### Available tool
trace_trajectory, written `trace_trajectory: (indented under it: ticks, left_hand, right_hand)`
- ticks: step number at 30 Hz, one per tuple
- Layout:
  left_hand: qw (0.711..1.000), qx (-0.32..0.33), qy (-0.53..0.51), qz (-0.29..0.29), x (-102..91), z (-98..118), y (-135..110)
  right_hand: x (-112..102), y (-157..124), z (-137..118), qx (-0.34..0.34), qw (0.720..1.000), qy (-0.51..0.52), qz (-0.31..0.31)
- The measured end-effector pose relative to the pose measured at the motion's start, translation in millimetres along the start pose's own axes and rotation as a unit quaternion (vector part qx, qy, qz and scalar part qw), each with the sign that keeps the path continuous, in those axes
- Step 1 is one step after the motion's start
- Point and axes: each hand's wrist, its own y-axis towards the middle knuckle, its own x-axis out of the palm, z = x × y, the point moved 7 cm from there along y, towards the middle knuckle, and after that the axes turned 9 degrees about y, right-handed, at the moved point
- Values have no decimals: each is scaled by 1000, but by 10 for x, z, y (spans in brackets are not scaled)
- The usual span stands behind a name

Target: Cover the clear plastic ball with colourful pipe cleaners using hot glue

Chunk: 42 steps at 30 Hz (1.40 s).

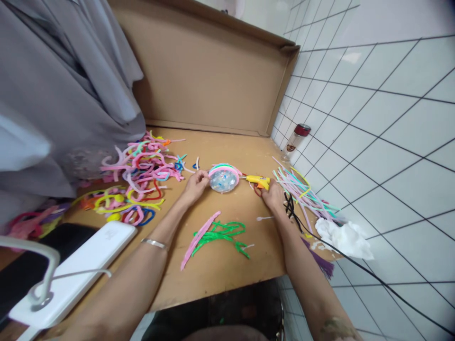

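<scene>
My left hand (197, 186) pinches the left edge of a round, clear disc (223, 181) with blue and white bits in it. Pink and mint-green pipe cleaners (227, 166) curve along the disc's upper rim. In my right hand (273, 194) is a yellow hot glue gun (259, 182), its nozzle pointing left at the disc's right edge; I cannot tell whether the tip touches. Nearer to me on the table lie green pipe cleaners (220, 235) and a pink strip of pipe cleaners (199, 240).
A tangled heap of coloured pipe cleaners (145, 163) is at the left, straight ones (298, 184) at the right. A white power bank (81, 270), white tissue (344, 238), red-capped bottle (297, 137) and black cord (355, 266) lie around. A cardboard panel (209, 66) stands behind.
</scene>
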Motion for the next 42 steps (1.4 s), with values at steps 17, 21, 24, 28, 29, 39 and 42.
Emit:
trace_trajectory:
  ticks: [17,21,24,28,29,39,42]
  left_hand:
    - [1000,3,-13,-12,19,-41,13]
    - [1000,0,-20,-7,16,-74,26]
    - [1000,7,-26,-8,25,-89,33]
    - [999,11,-29,-8,31,-80,24]
    - [999,10,-29,-9,33,-73,20]
    - [1000,1,-20,1,23,-88,34]
    - [1000,3,-23,3,20,-97,37]
  right_hand:
    - [-183,109,189,-6,978,113,176]
    - [-176,165,156,-53,968,149,193]
    - [-153,226,134,-37,970,157,184]
    - [-64,295,101,-18,980,126,152]
    - [-36,307,106,-14,983,115,144]
    - [108,464,133,3,995,14,103]
    - [153,471,85,2,996,-12,84]
